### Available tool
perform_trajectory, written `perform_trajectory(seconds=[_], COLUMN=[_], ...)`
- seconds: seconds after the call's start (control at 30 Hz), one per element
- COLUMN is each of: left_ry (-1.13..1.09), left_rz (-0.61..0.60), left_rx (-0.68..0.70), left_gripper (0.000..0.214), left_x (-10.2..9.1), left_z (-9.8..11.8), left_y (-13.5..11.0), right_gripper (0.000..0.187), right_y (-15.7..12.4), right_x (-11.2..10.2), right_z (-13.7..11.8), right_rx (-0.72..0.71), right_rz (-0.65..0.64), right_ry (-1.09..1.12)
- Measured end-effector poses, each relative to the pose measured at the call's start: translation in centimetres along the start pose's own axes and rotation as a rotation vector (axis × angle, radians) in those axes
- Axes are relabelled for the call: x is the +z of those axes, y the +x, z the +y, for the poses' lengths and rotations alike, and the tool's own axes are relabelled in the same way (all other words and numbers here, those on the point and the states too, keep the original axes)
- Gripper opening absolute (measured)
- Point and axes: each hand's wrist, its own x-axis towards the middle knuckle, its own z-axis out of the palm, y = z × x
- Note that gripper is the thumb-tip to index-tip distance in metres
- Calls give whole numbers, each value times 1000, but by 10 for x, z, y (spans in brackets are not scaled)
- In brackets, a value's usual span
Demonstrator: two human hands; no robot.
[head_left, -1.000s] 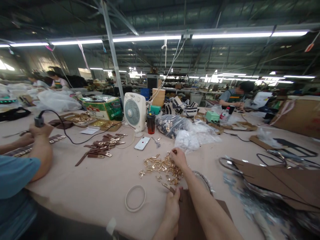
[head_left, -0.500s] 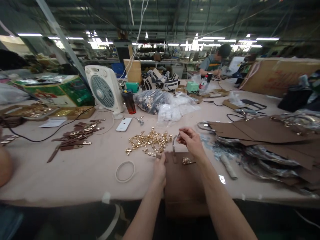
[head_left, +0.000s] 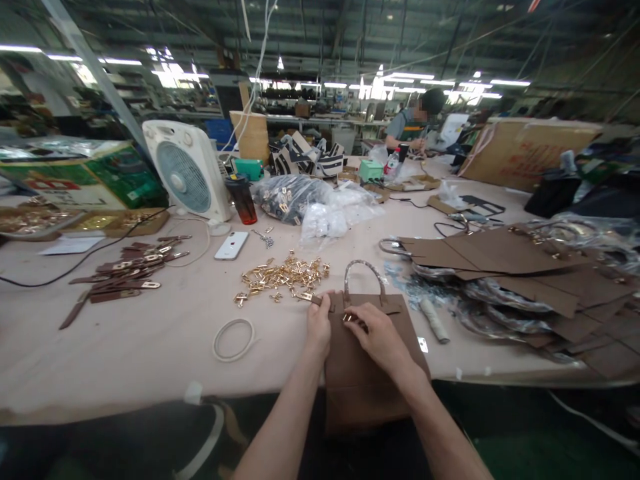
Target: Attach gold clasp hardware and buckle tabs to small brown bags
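Note:
A brown handbag [head_left: 370, 367] leans over the table's front edge, its wrapped handle [head_left: 364, 264] standing up in a loop. My left hand [head_left: 319, 330] is closed at the bag's upper left edge, pinching a brown strap [head_left: 315, 300] whose gold-fitted end points left. Across the bag's front, my right hand [head_left: 377, 333] has its fingers closed on a small gold clasp [head_left: 347, 318] just below the handle's left base. The fingers partly cover the clasp. Beyond my left hand lies a heap of loose gold fittings [head_left: 290, 273].
Stacked brown bags [head_left: 500, 260] fill the right side, with a grey roll [head_left: 434, 320] beside them. Leftward lie a tape ring [head_left: 234, 339], brown straps [head_left: 125, 270], a phone [head_left: 231, 245] and a fan [head_left: 187, 173]. A co-worker [head_left: 410, 123] sits farther back.
My right hand has come down from the handle to the gold clasp on the bag's front. The handle now stands free. My left hand stays at the strap, and the view has shifted right.

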Motion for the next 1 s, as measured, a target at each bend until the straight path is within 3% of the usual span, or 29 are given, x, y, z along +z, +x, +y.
perform_trajectory(seconds=[0.2,0.53,1.0], left_ry=[8,40,231], left_rz=[-45,-104,-122], left_rx=[37,127,260], left_gripper=[52,43,37], left_x=[-3,-7,-4], left_z=[-6,-13,-7], left_y=[-2,-3,-13], right_gripper=[22,26,22], right_y=[-2,-7,-5], right_x=[3,39,46], right_z=[3,4,9], right_rx=[-25,227,187], right_rz=[212,352,370], right_ry=[11,243,161])
